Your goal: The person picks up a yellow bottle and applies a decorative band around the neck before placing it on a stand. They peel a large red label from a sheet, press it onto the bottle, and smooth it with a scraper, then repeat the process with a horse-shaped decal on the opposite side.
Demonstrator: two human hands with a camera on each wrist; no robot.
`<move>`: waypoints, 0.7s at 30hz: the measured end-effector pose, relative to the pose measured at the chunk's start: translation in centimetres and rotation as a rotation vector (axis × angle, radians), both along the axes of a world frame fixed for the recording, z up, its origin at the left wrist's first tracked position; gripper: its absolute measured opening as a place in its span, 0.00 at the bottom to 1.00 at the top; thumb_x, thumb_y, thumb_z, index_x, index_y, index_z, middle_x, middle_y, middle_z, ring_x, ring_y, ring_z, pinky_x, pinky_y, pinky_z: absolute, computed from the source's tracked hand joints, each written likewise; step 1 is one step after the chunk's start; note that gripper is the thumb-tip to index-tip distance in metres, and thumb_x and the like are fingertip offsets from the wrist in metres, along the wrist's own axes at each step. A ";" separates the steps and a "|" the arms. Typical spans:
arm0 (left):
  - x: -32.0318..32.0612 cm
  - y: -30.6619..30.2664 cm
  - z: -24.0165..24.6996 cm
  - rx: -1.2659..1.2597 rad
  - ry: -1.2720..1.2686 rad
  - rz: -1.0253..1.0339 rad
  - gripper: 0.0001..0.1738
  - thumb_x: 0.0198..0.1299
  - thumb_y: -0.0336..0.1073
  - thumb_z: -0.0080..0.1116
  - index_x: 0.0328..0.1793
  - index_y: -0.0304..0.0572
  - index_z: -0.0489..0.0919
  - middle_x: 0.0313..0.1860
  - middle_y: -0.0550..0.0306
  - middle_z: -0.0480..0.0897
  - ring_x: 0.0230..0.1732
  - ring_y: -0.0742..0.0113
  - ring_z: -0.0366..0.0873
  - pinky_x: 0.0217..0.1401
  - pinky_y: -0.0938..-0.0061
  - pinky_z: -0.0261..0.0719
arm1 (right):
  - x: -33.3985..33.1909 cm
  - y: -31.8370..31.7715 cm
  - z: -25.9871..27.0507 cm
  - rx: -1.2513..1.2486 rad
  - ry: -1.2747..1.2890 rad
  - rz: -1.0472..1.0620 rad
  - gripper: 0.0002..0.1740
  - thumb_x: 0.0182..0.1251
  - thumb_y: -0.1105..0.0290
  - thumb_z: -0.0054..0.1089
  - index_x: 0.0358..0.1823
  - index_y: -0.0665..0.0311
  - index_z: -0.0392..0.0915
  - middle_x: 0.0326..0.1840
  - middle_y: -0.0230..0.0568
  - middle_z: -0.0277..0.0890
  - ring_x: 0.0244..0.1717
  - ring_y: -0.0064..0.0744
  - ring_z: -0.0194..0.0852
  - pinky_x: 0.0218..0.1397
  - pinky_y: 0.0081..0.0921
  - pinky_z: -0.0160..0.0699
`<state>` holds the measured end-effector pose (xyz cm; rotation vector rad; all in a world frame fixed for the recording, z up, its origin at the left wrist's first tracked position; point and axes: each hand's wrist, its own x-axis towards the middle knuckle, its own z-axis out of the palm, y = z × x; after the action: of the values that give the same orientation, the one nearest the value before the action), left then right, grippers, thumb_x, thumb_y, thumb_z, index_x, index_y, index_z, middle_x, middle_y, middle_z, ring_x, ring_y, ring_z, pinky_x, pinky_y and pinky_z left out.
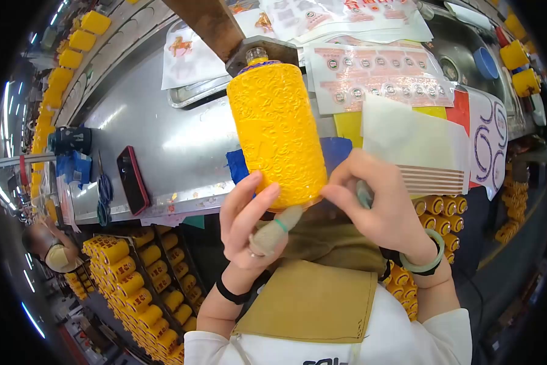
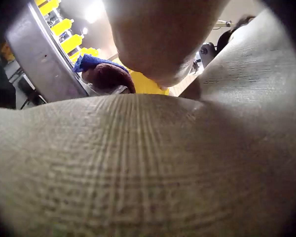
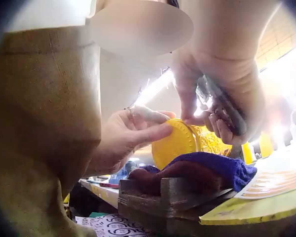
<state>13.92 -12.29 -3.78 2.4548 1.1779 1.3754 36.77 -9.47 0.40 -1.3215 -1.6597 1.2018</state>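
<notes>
A yellow embossed bottle (image 1: 279,134) lies on its side, its neck toward a brown octagonal plate (image 1: 261,52) and its base toward me. My left hand (image 1: 249,222) holds the base end, fingers on the edge and one finger wearing a pale cover with a green band. The right wrist view shows its thumb against the round yellow base (image 3: 175,145). My right hand (image 1: 373,198) has thumb and forefinger at the base rim. Its other fingers curl round a dark metal tool (image 3: 222,106), whose exact kind I cannot tell. Under the bottle is blue cloth (image 3: 212,165).
The steel table (image 1: 145,137) carries a red-edged phone (image 1: 132,179) and scissors (image 1: 104,194) at left. Printed sticker sheets (image 1: 377,73) and a white paper (image 1: 416,140) lie at right, near a sink with a blue bowl (image 1: 485,62). Stacked yellow bottles (image 1: 124,267) stand below; another person (image 1: 57,249) is at left.
</notes>
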 end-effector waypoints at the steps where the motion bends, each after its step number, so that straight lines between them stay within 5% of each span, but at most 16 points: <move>1: 0.2 -0.1 -0.5 0.002 -0.001 -0.004 0.13 0.59 0.20 0.70 0.51 0.37 0.87 0.67 0.33 0.77 0.65 0.39 0.81 0.64 0.52 0.85 | 0.2 0.0 0.0 0.002 -0.001 -0.004 0.09 0.66 0.72 0.72 0.34 0.68 0.80 0.33 0.44 0.79 0.29 0.42 0.76 0.35 0.34 0.74; 4: 0.7 -1.1 -1.7 -0.190 -0.304 0.120 0.24 0.60 0.17 0.70 0.63 0.27 0.79 0.67 0.28 0.76 0.68 0.41 0.80 0.68 0.56 0.85 | 0.4 -0.2 0.0 -0.018 0.012 -0.075 0.08 0.67 0.73 0.71 0.36 0.68 0.80 0.34 0.43 0.79 0.31 0.40 0.76 0.37 0.33 0.74; 7: 0.4 -1.0 -2.0 -0.170 -0.277 0.101 0.30 0.59 0.17 0.72 0.67 0.23 0.74 0.68 0.28 0.75 0.68 0.40 0.80 0.68 0.54 0.85 | -0.8 -0.5 0.1 -0.081 0.071 -0.070 0.10 0.68 0.72 0.71 0.41 0.68 0.78 0.35 0.41 0.78 0.34 0.35 0.76 0.41 0.31 0.74; 10: 0.3 -1.2 -1.5 -0.196 -0.249 0.114 0.29 0.59 0.18 0.72 0.66 0.24 0.76 0.68 0.28 0.76 0.69 0.40 0.79 0.68 0.55 0.85 | -2.1 -1.0 -0.3 -0.079 0.159 -0.080 0.19 0.66 0.66 0.76 0.45 0.67 0.74 0.37 0.39 0.76 0.38 0.30 0.75 0.45 0.28 0.73; 13: 0.1 -1.3 -1.7 -0.172 -0.193 0.101 0.26 0.59 0.18 0.72 0.64 0.26 0.79 0.68 0.29 0.76 0.70 0.40 0.78 0.68 0.56 0.84 | -1.8 -0.9 -0.6 -0.235 0.264 -0.078 0.19 0.65 0.67 0.78 0.44 0.67 0.74 0.37 0.39 0.77 0.38 0.30 0.75 0.45 0.28 0.73; 16: 0.5 -1.3 -1.4 -0.177 -0.219 0.133 0.22 0.59 0.19 0.72 0.61 0.30 0.82 0.67 0.31 0.77 0.70 0.40 0.78 0.69 0.56 0.84 | -2.3 -1.0 -0.4 -0.076 0.168 -0.094 0.17 0.66 0.68 0.76 0.45 0.67 0.74 0.37 0.38 0.77 0.38 0.28 0.74 0.44 0.28 0.73; 21: 0.5 -1.0 -1.5 -0.123 -0.174 0.135 0.22 0.54 0.18 0.73 0.57 0.34 0.85 0.64 0.38 0.80 0.66 0.41 0.80 0.68 0.57 0.84 | -1.9 -1.1 -0.3 -0.185 0.217 -0.077 0.16 0.67 0.70 0.75 0.45 0.67 0.75 0.37 0.38 0.78 0.38 0.28 0.75 0.43 0.28 0.73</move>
<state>14.37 -13.25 -5.24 2.1604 1.3626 1.4683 34.83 -10.52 0.05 -1.3007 -1.3601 1.4256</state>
